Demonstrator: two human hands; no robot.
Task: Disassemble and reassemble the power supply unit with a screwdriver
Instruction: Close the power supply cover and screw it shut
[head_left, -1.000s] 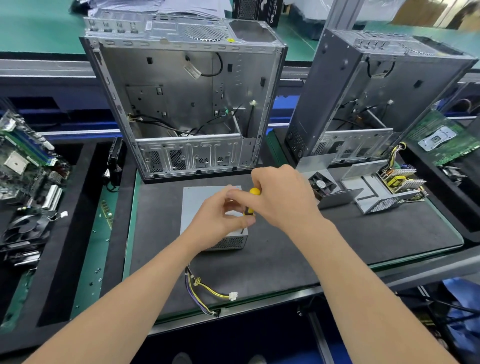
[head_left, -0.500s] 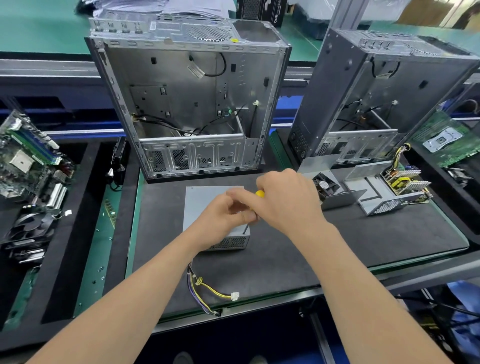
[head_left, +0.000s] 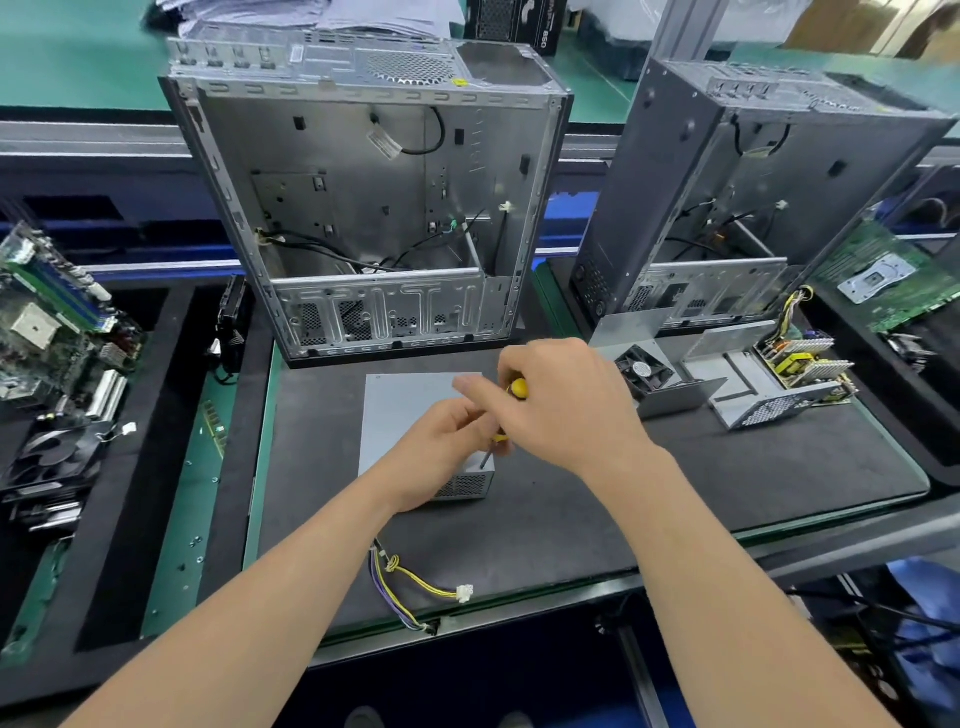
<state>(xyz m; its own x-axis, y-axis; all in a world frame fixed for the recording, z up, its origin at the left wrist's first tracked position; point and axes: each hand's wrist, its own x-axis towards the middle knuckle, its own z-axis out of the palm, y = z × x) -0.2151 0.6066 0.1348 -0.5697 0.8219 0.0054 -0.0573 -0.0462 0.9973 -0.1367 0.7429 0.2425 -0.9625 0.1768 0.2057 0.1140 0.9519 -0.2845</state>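
Right hand (head_left: 566, 410) unmoved on screwdriver (head_left: 518, 387); case (head_left: 363, 208) behind.

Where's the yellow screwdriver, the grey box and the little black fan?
screwdriver (head_left: 518, 388): head view, top of its yellow handle.
grey box (head_left: 405, 410): head view, on its flat lid.
black fan (head_left: 643, 370): head view, on its middle hub.

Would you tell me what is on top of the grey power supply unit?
The screwdriver tip stands on the power supply unit's near right corner. The left hand holds its shaft, the right hand grips the handle. Any screw under the tip is covered.
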